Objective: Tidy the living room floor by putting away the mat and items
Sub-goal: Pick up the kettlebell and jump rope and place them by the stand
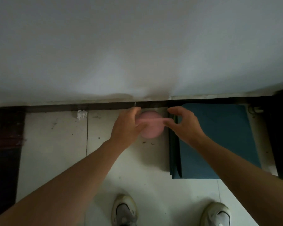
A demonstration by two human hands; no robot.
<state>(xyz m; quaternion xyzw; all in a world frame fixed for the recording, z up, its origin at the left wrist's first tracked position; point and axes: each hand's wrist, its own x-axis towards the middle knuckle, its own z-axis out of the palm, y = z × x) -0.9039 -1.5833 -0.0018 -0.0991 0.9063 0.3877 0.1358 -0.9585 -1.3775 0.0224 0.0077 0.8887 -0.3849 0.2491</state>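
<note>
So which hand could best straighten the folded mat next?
Probably the right. The right hand sits over the left edge of the mat; the left hand is on the far side of the pink disc. Both seem to pinch a pink strip.

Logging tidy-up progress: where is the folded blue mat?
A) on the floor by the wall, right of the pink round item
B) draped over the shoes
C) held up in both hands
A: the folded blue mat lies flat on the floor against the wall, right of the pink round item.
</note>
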